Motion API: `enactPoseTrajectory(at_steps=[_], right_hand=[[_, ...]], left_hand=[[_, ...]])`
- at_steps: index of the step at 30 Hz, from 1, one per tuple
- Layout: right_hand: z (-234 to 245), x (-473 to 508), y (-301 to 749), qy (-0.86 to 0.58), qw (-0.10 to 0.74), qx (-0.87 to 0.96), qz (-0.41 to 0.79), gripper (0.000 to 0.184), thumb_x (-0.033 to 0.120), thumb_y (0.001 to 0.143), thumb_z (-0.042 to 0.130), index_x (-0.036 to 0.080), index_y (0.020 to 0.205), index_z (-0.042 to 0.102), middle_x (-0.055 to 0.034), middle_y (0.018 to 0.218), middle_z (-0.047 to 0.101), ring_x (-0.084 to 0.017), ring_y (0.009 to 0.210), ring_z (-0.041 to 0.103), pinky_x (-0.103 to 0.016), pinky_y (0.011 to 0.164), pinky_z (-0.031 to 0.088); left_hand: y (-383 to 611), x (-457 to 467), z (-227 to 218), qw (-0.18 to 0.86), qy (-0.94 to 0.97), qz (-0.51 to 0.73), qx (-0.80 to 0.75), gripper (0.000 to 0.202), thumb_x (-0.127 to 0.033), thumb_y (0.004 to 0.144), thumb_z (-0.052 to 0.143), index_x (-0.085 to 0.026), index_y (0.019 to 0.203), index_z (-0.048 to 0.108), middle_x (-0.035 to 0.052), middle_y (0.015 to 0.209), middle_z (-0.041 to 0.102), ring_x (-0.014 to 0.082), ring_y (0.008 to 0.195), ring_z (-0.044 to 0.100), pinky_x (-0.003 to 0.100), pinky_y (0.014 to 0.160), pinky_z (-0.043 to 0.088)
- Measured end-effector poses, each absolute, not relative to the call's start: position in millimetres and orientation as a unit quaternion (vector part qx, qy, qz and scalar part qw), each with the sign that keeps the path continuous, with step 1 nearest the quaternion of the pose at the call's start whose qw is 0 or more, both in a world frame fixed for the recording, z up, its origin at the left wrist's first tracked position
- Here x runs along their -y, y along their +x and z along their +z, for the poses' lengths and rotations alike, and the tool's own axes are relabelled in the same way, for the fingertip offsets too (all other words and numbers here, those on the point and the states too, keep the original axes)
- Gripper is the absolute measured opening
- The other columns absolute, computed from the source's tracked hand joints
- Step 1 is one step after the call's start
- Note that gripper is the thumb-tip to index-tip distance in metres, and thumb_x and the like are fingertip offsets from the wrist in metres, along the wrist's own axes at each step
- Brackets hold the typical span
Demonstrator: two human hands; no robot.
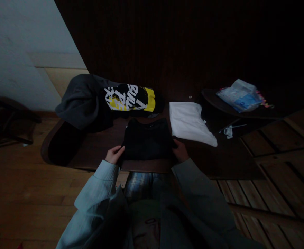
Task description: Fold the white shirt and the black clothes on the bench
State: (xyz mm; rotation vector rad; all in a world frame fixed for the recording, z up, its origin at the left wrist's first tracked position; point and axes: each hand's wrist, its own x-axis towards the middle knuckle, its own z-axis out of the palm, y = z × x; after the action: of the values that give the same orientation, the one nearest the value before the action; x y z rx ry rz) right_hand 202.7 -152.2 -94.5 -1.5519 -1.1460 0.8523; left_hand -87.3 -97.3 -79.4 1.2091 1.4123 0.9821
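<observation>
A folded black shirt [148,140] lies on the dark wooden bench top [94,152] in front of me. My left hand [114,154] pinches its left edge between thumb and fingers. At the opposite edge, my right hand [180,151] grips the cloth, its fingertips partly hidden in the dark. A folded white garment [186,121] rests just to the right of the black one. Behind and to the left is a heap with a dark grey garment [80,100] and a black piece with yellow and white lettering [131,98].
A clear plastic bag [241,97] with blue print sits on a rounded dark shelf [214,98] at the right. Below it lies a crumpled scrap [228,132]. Wooden slats [247,197] fill the lower right. A dark stool [9,121] stands on the floor at left.
</observation>
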Motion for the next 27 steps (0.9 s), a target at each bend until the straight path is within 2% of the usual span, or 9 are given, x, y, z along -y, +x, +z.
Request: enactPoseTrajectory(at_steps=[4,9,12,15,20,22,24,27], right_hand=[[-90,154,205,-0.636,0.482,0.463,0.386,0.027,0.030,0.057,0.053,0.015,0.075,0.065,-0.0014,0.076,0.066,-0.020,0.078,0.058,-0.035,0.076,0.044],[-86,155,210,-0.609,0.485,0.440,0.448,0.028,0.036,0.058,0.057,0.016,0.075,0.065,-0.0008,0.075,0.066,-0.020,0.077,0.059,-0.036,0.077,0.044],[-88,153,213,-0.615,0.481,0.459,0.424,0.027,0.035,0.056,0.060,0.017,0.075,0.065,-0.0009,0.076,0.066,-0.020,0.078,0.058,-0.036,0.078,0.044],[-91,152,212,-0.649,0.468,0.491,0.344,0.022,0.030,0.056,0.059,0.018,0.074,0.064,-0.0020,0.076,0.064,-0.020,0.078,0.058,-0.036,0.078,0.044],[-84,166,203,-0.712,0.450,0.514,0.161,0.024,0.029,0.063,0.056,0.017,0.083,0.060,-0.0057,0.079,0.059,-0.017,0.068,0.054,-0.031,0.064,0.045],[-79,174,200,-0.716,0.446,0.524,0.115,0.020,0.034,0.069,0.052,0.018,0.079,0.059,-0.0057,0.078,0.057,-0.016,0.066,0.053,-0.030,0.062,0.045],[-75,179,197,-0.710,0.422,0.550,0.118,0.022,0.040,0.073,0.050,0.019,0.069,0.057,-0.0045,0.071,0.056,-0.016,0.065,0.052,-0.029,0.063,0.044],[-75,180,196,-0.697,0.370,0.589,0.177,0.031,0.048,0.070,0.051,0.020,0.058,0.054,-0.0035,0.062,0.054,-0.017,0.062,0.053,-0.030,0.062,0.043]], left_hand=[[-93,94,-84,0.565,0.448,0.387,-0.574,0.056,-0.058,0.030,0.071,-0.012,0.061,0.066,0.0025,0.058,0.063,0.0147,0.058,0.056,0.025,0.056,0.045],[-98,89,-94,0.534,0.449,0.412,-0.586,0.055,-0.053,0.029,0.074,-0.011,0.064,0.068,0.0046,0.061,0.065,0.0176,0.061,0.058,0.028,0.059,0.046],[-100,87,-100,0.487,0.472,0.420,-0.603,0.044,-0.046,0.034,0.075,-0.012,0.062,0.067,0.0037,0.058,0.064,0.0174,0.061,0.058,0.029,0.060,0.047],[-99,89,-101,0.442,0.527,0.406,-0.601,0.032,-0.039,0.044,0.071,-0.014,0.063,0.066,0.0026,0.060,0.062,0.0160,0.060,0.057,0.029,0.061,0.048],[-97,106,-93,0.254,0.629,0.412,-0.608,0.032,-0.032,0.056,0.063,-0.016,0.083,0.064,0.0057,0.086,0.056,0.0147,0.068,0.056,0.028,0.063,0.048],[-96,114,-89,0.210,0.656,0.418,-0.592,0.025,-0.035,0.063,0.057,-0.017,0.080,0.063,0.0064,0.087,0.055,0.0162,0.075,0.055,0.029,0.070,0.047],[-96,120,-85,0.234,0.687,0.396,-0.562,0.024,-0.038,0.070,0.050,-0.017,0.070,0.062,0.0056,0.078,0.056,0.0167,0.076,0.054,0.029,0.073,0.045],[-94,121,-82,0.305,0.694,0.357,-0.545,0.032,-0.043,0.072,0.043,-0.018,0.061,0.060,0.0052,0.069,0.057,0.0167,0.071,0.054,0.028,0.071,0.043]])
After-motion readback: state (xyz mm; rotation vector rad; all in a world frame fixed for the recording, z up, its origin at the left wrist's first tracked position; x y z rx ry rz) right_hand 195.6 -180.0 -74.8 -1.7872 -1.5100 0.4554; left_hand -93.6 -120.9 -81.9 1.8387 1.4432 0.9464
